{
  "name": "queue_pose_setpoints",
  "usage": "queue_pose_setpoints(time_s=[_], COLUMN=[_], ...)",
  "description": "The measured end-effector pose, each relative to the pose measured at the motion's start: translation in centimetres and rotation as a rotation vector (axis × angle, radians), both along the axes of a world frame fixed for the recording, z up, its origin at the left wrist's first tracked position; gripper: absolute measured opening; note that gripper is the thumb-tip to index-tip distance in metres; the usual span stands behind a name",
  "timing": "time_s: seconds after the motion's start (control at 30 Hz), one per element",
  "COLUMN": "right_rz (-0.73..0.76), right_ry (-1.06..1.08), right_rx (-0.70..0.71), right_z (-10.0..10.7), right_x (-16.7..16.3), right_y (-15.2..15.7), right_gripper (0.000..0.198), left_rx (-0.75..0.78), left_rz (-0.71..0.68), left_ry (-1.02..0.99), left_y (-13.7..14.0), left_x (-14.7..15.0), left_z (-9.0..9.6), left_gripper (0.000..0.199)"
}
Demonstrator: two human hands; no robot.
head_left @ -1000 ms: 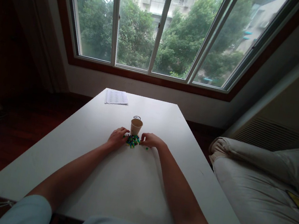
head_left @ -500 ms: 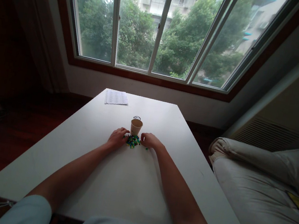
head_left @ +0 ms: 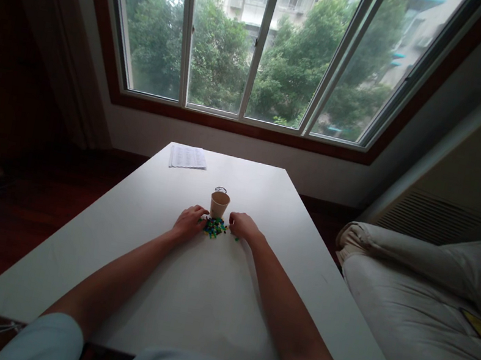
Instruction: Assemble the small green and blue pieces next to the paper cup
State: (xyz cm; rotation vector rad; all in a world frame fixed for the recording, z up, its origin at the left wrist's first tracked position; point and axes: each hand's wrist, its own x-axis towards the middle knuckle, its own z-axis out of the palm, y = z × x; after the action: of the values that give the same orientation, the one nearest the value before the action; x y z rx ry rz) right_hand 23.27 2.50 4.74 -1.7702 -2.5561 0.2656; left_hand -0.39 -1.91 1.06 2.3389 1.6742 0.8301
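A small pile of green, yellow, blue and dark beads or similar tiny pieces (head_left: 214,228) lies on the white table. Just behind it stands an upright brown paper cup (head_left: 219,205). At the pile's left edge rests my left hand (head_left: 190,219), palm down, its fingers reaching forward and touching the outermost pieces. My right hand (head_left: 242,226) is on the other side, a little apart from the heap, fingers curled together. Whatever those fingertips may hold is too small to make out. One or two green pieces (head_left: 236,239) lie loose beneath the right hand.
The white table (head_left: 195,302) runs toward the window. Printed papers (head_left: 188,157) lie at its far left corner, and a small dark-lined object (head_left: 221,189) sits behind the cup. A couch with pale covers (head_left: 415,322) stands along the right side.
My right hand has shifted slightly to the right, away from the pile. My left hand and the cup stay where they were.
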Motion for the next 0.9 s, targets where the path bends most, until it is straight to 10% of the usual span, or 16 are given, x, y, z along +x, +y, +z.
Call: queue_pose_setpoints(time_s=[0.9], right_rz=[0.009], right_ry=[-0.046], right_rx=[0.123], right_z=[0.1], right_x=[-1.1], right_y=[-1.0], right_gripper=[0.020], left_rx=[0.014], left_rz=[0.006], left_ry=[0.015], left_y=[0.2], left_x=[-0.1], left_z=[-0.3], left_gripper=[0.031])
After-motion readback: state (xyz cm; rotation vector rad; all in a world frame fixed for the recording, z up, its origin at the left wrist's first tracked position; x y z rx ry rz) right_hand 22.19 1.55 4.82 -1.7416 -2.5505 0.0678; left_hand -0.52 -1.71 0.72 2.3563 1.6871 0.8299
